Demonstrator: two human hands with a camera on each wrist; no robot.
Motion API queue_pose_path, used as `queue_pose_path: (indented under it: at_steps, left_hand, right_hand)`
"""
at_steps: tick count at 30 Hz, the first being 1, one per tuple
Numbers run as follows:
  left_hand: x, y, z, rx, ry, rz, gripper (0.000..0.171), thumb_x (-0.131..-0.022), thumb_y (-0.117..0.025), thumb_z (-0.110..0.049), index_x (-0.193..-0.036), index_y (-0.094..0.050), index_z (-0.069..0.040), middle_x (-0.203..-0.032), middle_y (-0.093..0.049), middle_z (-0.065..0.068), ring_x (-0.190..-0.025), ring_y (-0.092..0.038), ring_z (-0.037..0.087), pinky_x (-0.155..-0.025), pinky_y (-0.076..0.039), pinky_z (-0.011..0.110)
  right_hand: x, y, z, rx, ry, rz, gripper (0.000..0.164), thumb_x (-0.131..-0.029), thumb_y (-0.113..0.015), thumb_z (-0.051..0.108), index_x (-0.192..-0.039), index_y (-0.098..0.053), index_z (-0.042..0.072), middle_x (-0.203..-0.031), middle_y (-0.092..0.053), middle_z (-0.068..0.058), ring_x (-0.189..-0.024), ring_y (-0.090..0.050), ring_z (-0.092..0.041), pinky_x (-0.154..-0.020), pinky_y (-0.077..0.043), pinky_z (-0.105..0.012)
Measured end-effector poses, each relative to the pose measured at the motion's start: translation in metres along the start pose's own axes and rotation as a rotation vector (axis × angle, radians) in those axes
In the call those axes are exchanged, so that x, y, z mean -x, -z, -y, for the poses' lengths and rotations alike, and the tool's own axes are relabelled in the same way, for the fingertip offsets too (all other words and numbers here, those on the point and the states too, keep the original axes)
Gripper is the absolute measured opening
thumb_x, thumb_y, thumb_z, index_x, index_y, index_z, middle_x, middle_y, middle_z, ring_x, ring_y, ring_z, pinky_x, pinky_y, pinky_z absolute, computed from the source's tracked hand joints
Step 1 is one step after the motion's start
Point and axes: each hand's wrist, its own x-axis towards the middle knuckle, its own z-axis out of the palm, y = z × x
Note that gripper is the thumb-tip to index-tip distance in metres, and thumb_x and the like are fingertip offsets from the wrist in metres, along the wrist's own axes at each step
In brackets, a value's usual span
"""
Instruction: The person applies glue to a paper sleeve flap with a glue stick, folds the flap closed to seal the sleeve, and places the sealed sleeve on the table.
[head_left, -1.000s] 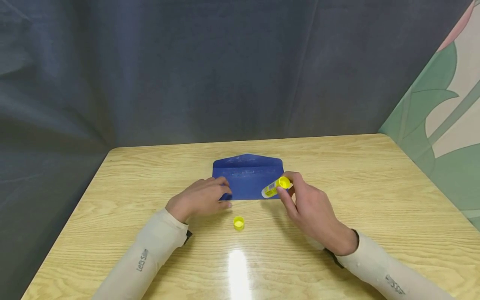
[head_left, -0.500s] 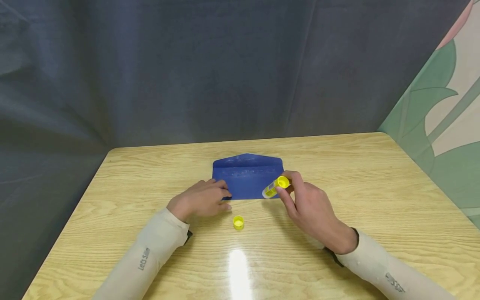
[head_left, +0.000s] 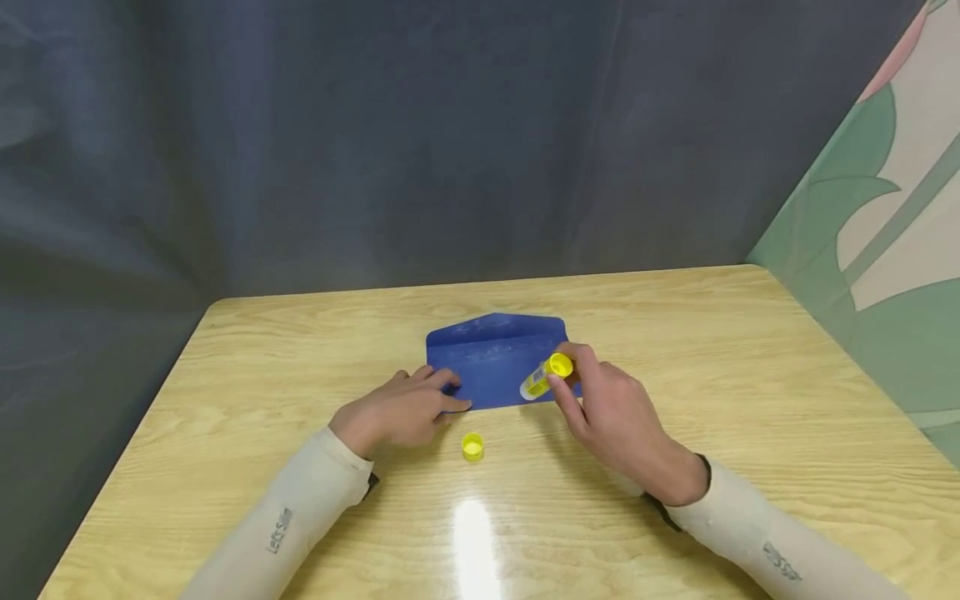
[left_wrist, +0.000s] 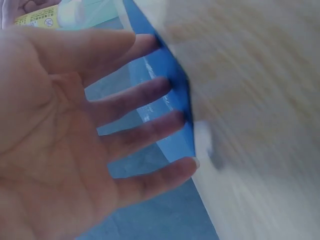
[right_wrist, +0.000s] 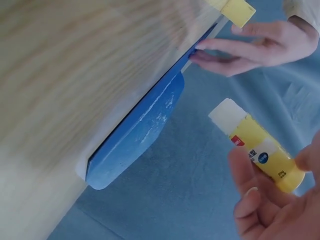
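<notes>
A dark blue envelope (head_left: 495, 371) lies on the table, its pointed flap (head_left: 495, 327) unfolded to the far side. Whitish smears show on the flap and just below its fold. My left hand (head_left: 401, 410) rests with spread fingers on the envelope's near left corner; the left wrist view shows those fingers extended. Between thumb and fingers my right hand (head_left: 618, 417) holds a yellow glue stick (head_left: 537, 382), uncapped. It tilts with its white end down over the envelope's near right part. In the right wrist view the glue stick (right_wrist: 265, 150) shows its label.
The small yellow cap (head_left: 472, 447) stands on the wooden table (head_left: 300, 358), nearer to me than the envelope and between the hands. A dark cloth (head_left: 420, 142) hangs behind the table. To the right is a wall covering with a leaf pattern (head_left: 862, 217).
The envelope has turned slightly, its left end coming nearer to me. My left thumb has moved onto its near edge. The right hand still holds the glue stick in nearly the same place.
</notes>
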Motion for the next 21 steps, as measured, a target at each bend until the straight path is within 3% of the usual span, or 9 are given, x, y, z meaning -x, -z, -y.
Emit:
queue_pose_path:
  at_steps: [5,9,21]
  left_hand:
    - [0.02,-0.012,0.006,-0.005,-0.015,0.002,0.046,-0.104,-0.05,-0.02,-0.149,-0.048,-0.028,-0.158,-0.038,0.005,-0.145,-0.034,0.031,-0.111,-0.035,0.06]
    - [0.027,-0.015,0.008,-0.022,-0.045,-0.004,0.047,-0.104,-0.051,-0.021,-0.15,-0.046,-0.025,-0.158,-0.039,0.005,-0.146,-0.034,0.03,-0.111,-0.036,0.058]
    - [0.018,-0.017,0.003,-0.112,-0.092,-0.06,0.047,-0.103,-0.054,-0.027,-0.148,-0.049,-0.013,-0.151,-0.046,0.004,-0.139,-0.043,0.026,-0.109,-0.042,0.047]
  right_hand:
    - [-0.009,0.0,0.007,-0.089,0.043,0.143,0.032,-0.1,-0.059,0.019,-0.124,-0.048,0.002,-0.086,-0.068,-0.002,-0.07,-0.063,-0.008,-0.06,-0.052,-0.021]
    - [-0.023,0.003,0.011,-0.155,0.039,0.254,0.033,-0.102,-0.056,0.018,-0.129,-0.044,0.004,-0.089,-0.065,0.001,-0.065,-0.056,-0.002,-0.06,-0.049,-0.017]
    - [-0.08,-0.007,0.016,-0.045,0.023,0.382,0.037,-0.106,-0.048,0.022,-0.136,-0.043,0.002,-0.081,-0.058,0.0,-0.057,-0.05,-0.008,-0.056,-0.045,-0.022]
